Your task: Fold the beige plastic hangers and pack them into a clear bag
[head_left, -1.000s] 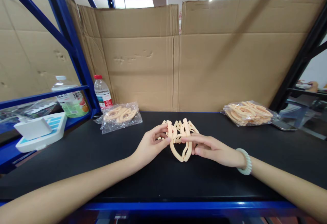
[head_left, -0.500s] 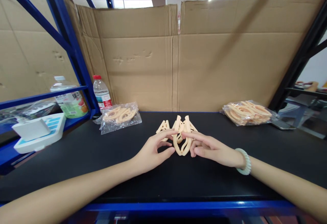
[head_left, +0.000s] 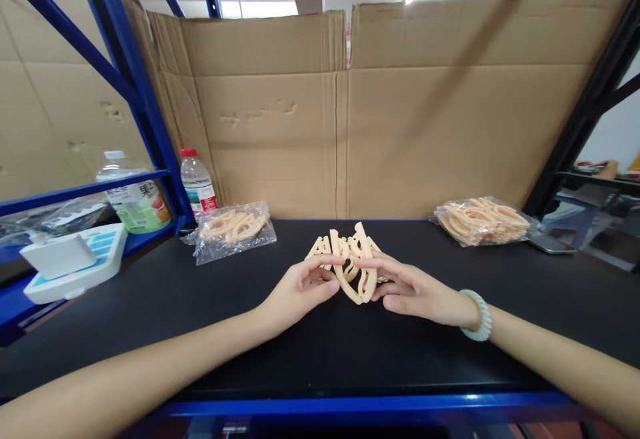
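Observation:
Upright on the black table stands a beige plastic folding clothes hanger (head_left: pixel 369 277), its two arms spread in a V with scrolled parts between them. My left hand (head_left: pixel 300 289) grips the left arm, index finger across its front and thumb near its lower side. On the other side, my right hand (head_left: pixel 423 292) has its index finger laid over the right arm and its other fingers curled behind. A pale green coiled band (head_left: pixel 481 315) circles my right wrist. More beige hanger pieces (head_left: pixel 320 247) show just behind, partly covered by the hanger and my fingers.
A clear bag of beige hangers (head_left: pixel 235 224) lies back left, and a fuller bag (head_left: pixel 483 219) back right, beside a phone-like flat object (head_left: pixel 550 245). Bottles (head_left: pixel 199 182) and a white power strip (head_left: pixel 75 262) stand left. Cardboard (head_left: pixel 260 112) walls the back.
The hanger's two arms have swung further apart at the top, the left one tilting left. Both hands stay at its sides, with small finger shifts.

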Demonstrator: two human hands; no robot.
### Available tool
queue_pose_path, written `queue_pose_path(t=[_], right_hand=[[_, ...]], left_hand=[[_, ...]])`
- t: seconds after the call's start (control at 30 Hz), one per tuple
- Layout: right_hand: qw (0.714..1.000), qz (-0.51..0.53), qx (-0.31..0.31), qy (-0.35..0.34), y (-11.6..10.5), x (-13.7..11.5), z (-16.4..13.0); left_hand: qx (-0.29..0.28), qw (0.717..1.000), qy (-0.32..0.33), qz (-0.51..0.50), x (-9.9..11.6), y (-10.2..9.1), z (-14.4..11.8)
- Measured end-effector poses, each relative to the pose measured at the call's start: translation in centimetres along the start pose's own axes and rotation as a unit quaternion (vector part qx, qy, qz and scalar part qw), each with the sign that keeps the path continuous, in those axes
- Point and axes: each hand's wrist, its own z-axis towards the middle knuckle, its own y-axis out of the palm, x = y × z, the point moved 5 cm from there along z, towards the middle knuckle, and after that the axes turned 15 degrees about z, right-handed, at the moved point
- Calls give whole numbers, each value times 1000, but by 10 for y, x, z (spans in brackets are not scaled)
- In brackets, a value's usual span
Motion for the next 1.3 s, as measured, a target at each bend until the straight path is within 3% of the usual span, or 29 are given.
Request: queue_pose_path(t=[0.17, 0.37, 0.6, 0.9, 1.17, 1.3], right_hand=[[999, -37, -32, -3, 1, 2, -1], [998, -51, -47, -6, 2, 1, -3], [997, -53, -51, 25, 4, 0, -2], [998, -54, -23, 28, 2, 0, 0], [998, -54, -1, 11, -2, 0, 0], [990, -101, 96, -20, -23, -6, 1]], left_hand=[[17, 1000, 8, -13, 1, -3, 0], [-3, 999, 15, -40, 5, 1, -1], [1, 998, 48, 36, 9, 1, -1], [10, 990, 115, 77, 18, 7, -9], [-33, 981, 152, 119, 24, 11, -11], [-1, 967, 161, 195, 20, 5, -11]])
